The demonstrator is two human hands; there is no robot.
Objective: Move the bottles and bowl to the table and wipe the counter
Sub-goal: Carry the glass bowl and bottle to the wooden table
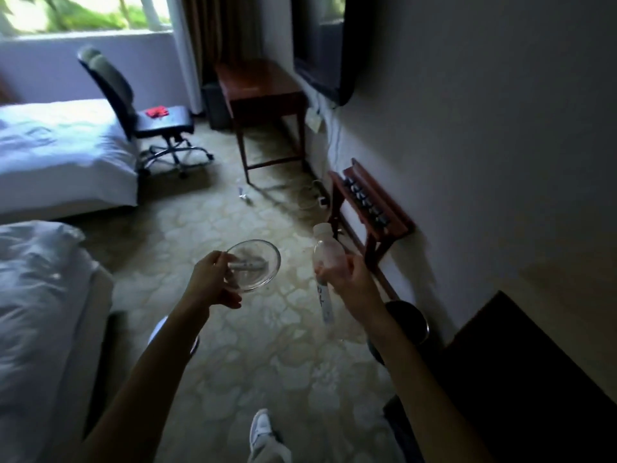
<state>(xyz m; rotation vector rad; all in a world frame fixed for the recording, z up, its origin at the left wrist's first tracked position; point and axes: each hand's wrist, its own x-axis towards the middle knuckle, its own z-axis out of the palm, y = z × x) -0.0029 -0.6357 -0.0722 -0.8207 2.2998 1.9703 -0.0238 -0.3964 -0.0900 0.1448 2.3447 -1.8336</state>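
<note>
White shoe (261,427) mid-stride on carpet, left hand (210,282) pinching glass bowl (254,265) rim, right hand (347,274) wrapped round bottles (326,253); keep bowl level, head for wooden table (263,85) by wall.

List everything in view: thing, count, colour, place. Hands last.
bowl: one, clear glass, in left hand
bottles: two, clear plastic, in right hand
table: one, dark wood, by the wall under the screen
office chair: one, black, beside the far bed
beds: two, white, at left
luggage rack: one, reddish wood, against the wall
left hand: grips bowl rim
right hand: grips both bottles
</note>
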